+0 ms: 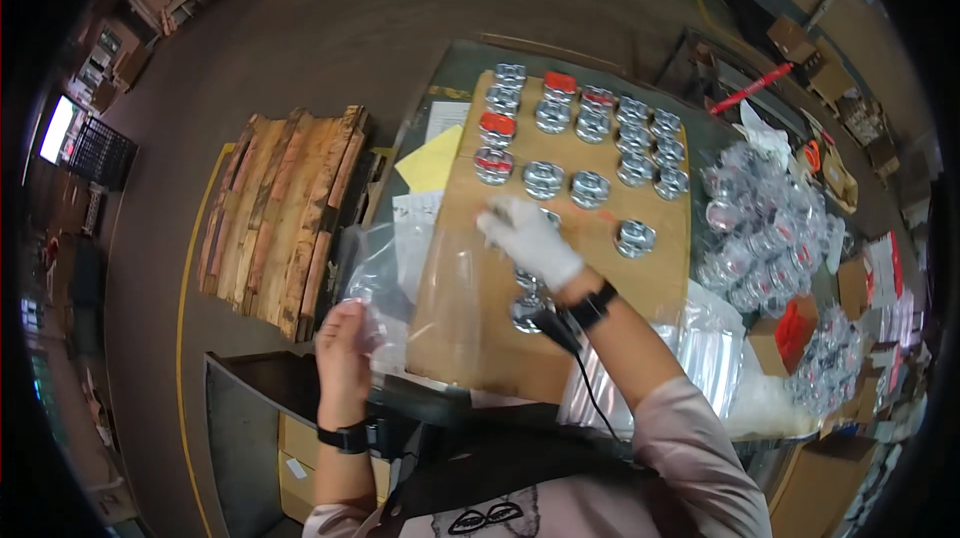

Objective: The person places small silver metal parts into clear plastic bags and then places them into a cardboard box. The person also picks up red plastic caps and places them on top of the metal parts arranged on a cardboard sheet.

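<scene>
My bare left hand (pixel 343 348), off the near left corner of the table, grips a clear plastic bag (pixel 376 256) with its fingers pinched. The thin film is hard to trace where it hangs over the board's left part. In a white glove, my right hand (pixel 530 238) is over the middle of the brown cardboard sheet (pixel 580 303), its fingers bent together. What they hold, if anything, is hidden. Several shiny round metal parts (pixel 543 180) stand in rows on the sheet, some with red tops (pixel 497 128). One metal part (pixel 528 314) sits by my right wrist.
Bagged metal parts (pixel 765 238) are heaped at the table's right side, by a cardboard box holding something red (pixel 795 331). Flat clear bags (pixel 705 348) lie near the front edge. Yellow paper (pixel 430 160) is at left. A wooden pallet (pixel 285 218) stands on the floor beyond.
</scene>
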Available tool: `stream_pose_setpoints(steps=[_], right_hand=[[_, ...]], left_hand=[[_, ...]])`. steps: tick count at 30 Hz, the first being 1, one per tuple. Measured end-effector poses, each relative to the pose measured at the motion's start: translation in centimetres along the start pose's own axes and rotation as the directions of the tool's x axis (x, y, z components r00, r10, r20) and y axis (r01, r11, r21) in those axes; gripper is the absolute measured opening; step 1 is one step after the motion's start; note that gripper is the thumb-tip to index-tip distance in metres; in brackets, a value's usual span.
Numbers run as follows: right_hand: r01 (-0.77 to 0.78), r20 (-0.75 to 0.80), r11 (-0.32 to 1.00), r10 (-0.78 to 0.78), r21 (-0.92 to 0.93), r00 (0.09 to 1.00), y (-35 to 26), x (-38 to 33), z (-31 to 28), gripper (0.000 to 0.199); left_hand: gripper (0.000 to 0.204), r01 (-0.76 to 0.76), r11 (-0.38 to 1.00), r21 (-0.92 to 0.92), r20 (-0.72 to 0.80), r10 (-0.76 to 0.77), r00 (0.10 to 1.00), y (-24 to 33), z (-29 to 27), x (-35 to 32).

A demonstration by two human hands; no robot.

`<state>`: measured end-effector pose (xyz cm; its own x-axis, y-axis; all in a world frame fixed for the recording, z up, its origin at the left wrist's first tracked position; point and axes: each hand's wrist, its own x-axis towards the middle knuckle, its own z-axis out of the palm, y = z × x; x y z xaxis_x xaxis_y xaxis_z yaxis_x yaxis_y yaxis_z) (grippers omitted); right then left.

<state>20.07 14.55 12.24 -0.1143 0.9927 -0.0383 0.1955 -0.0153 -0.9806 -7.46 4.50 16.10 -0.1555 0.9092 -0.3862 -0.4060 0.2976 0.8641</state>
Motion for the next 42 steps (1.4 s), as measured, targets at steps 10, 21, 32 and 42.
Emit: stream_pose_setpoints(steps=[10,21,32,42], right_hand=[[-0.054,-0.068,0.443,-0.017,-0.895,0.998,5.9,12.3,0.4,0.022],[0.044,-0.034,0.496,-0.147,-0.867,0.989,7.5,-10.4,11.7,0.042],[-0.512,0.202,0.699,0.481,0.5,0.853,4.7,-8.0,12.0,0.029],[-0.304,-0.008,0.948,0.304,-0.099,0.953,2.1,-10.6,10.4,0.04]], left_hand=[[0.017,-0.428,0.413,0.804,0.401,0.156,0.903,1.5,-0.7,5.9],[0.022,-0.156,0.86,0.485,0.185,0.073,0.98,-14.1,0.3,5.7],[0.029,-0.731,0.492,0.473,0.555,0.479,0.681,-8.8,1.4,-1.8],[0.026,-0.632,0.399,0.664,0.595,0.23,0.77,-6.7,-1.0,0.0]])
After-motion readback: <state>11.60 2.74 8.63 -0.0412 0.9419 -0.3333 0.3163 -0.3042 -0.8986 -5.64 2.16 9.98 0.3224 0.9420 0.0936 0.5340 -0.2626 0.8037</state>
